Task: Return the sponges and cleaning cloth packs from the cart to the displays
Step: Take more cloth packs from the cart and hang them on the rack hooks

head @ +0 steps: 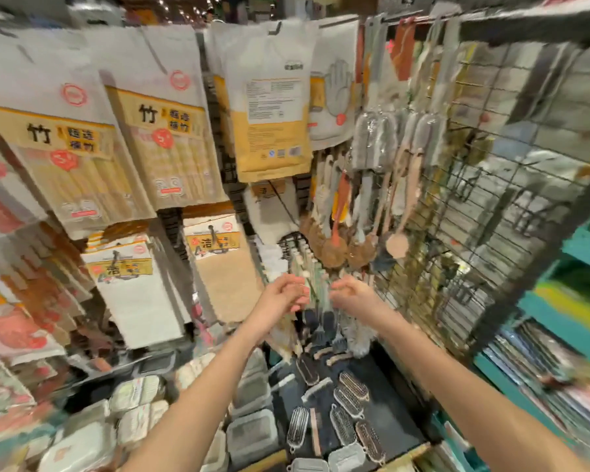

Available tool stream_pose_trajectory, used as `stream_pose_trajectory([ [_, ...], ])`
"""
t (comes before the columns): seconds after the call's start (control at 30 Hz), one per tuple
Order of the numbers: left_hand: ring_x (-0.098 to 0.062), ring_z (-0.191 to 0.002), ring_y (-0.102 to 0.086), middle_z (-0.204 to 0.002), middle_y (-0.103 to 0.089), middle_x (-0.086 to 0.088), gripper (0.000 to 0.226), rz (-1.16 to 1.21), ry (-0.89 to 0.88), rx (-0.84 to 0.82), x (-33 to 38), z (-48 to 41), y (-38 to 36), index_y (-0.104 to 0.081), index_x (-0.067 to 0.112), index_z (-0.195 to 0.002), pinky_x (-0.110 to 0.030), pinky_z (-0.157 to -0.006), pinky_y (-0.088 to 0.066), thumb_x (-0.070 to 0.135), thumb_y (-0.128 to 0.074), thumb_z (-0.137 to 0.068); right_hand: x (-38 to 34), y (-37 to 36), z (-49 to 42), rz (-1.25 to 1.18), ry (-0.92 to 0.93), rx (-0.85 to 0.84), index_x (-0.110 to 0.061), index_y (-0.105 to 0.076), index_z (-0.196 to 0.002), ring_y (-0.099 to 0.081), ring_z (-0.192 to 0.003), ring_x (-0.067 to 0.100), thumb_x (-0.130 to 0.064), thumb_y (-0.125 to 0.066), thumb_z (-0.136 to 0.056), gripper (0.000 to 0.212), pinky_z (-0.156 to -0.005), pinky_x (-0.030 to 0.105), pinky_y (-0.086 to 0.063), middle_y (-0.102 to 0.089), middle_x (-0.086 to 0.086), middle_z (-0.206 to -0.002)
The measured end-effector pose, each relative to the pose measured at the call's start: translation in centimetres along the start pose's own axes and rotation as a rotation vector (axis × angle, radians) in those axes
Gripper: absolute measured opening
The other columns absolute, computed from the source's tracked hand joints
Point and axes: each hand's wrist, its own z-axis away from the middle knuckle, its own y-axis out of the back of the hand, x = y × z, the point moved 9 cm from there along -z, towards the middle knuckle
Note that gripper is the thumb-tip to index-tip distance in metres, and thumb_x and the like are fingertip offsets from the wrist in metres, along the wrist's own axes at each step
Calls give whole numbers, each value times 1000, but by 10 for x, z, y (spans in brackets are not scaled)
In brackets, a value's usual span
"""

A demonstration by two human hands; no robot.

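Both arms reach forward to the middle of a hanging display. Left hand (pixel 288 294) and right hand (pixel 351 290) are level and near each other, fingers curled in on both. They sit either side of a row of pale-handled brushes (pixel 302 258) hung on a hook. Motion blur hides the fingertips, so I cannot tell whether either hand has hold of anything or only touches the row. Cleaning cloth packs (pixel 82 155), with yellow bands and red round stickers, hang in overlapping rows on the far left. A second tier of smaller packs hangs under them. Another pack (pixel 269 107) hangs back-side out in the upper middle. Sponge packs (pixel 135 396), pale and wrapped, lie piled on the near-left shelf below the left forearm. To the right of the hands, long-handled bottle brushes (pixel 336 245) hang against a black wire grid panel (pixel 474 226). Oval scrub brushes (pixel 346 401) lie on a dark shelf near the middle, between the forearms. Teal shelving (pixel 556 318) stands at the far right.
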Motion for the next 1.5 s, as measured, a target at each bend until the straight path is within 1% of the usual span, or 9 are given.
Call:
stream_pose_trajectory([
  [0.1,-11,-71,-62,-88,-64,-2,11,-56,31,-165,-7,9,-92,-57,11,-105,-16,-60,-49,9,-50,-97,73,62,58,-38,-57,145,-18,-61,-108,-61,-91,16,-25,-60,-91,18,-72,23,-45,-66,3,-102],
  [0.23,-10,-71,-63,-86,-63,-3,11,-112,60,-381,-21,48,-229,-58,9,-103,-17,-61,-49,7,-52,-94,173,145,166,-100,-221,365,-25,-61,-93,-59,-76,14,-26,-60,-90,3,-67,25,-46,-62,-3,-84],
  [0.4,-1,-48,-62,-63,-67,5,22,-86,221,-628,-74,127,-381,-55,15,-87,-12,-45,-45,4,-40,-99,297,210,326,-179,-425,607,-26,-56,-77,-49,-61,5,-16,-65,-86,16,-55,16,-38,-56,-3,-72],
  [0.5,1,-46,-60,-76,-62,-2,18,-176,205,-737,-108,174,-458,-53,16,-89,-13,-44,-41,2,-46,-97,364,231,418,-213,-533,704,-22,-58,-81,-48,-59,4,-26,-66,-83,9,-55,19,-36,-60,-4,-76],
  [0.73,-5,-66,-67,-85,-69,1,13,-312,197,-947,-161,264,-578,-59,15,-97,-20,-61,-47,4,-52,-94,429,261,557,-188,-715,835,-15,-58,-91,-47,-56,11,-15,-60,-89,2,-52,24,-34,-55,1,-69],
  [0.83,-9,-76,-65,-94,-69,-2,14,-360,233,-965,-183,268,-612,-59,17,-99,-22,-66,-49,8,-51,-95,456,267,568,-267,-741,849,-20,-54,-84,-47,-53,10,-18,-60,-89,8,-46,18,-33,-55,-1,-69],
  [0.97,-10,-74,-65,-97,-68,-6,19,-412,315,-947,-220,244,-657,-58,9,-113,-22,-64,-49,8,-50,-96,496,280,558,-338,-770,832,-13,-59,-101,-58,-72,19,-21,-59,-89,14,-57,25,-41,-60,6,-84],
  [1.23,-12,-64,-54,-90,-61,-10,12,-599,474,-899,-306,179,-731,-55,8,-106,-23,-53,-36,8,-45,-98,591,303,500,-479,-885,700,-16,-54,-102,-56,-74,21,-22,-54,-92,11,-62,29,-43,-58,5,-84],
  [1.5,-24,-83,-59,-95,-64,-14,21,-843,576,-887,-395,142,-764,-61,5,-109,-38,-81,-51,14,-47,-96,666,310,465,-608,-978,676,-18,-51,-100,-50,-61,12,-18,-52,-94,7,-60,29,-42,-57,0,-84],
])
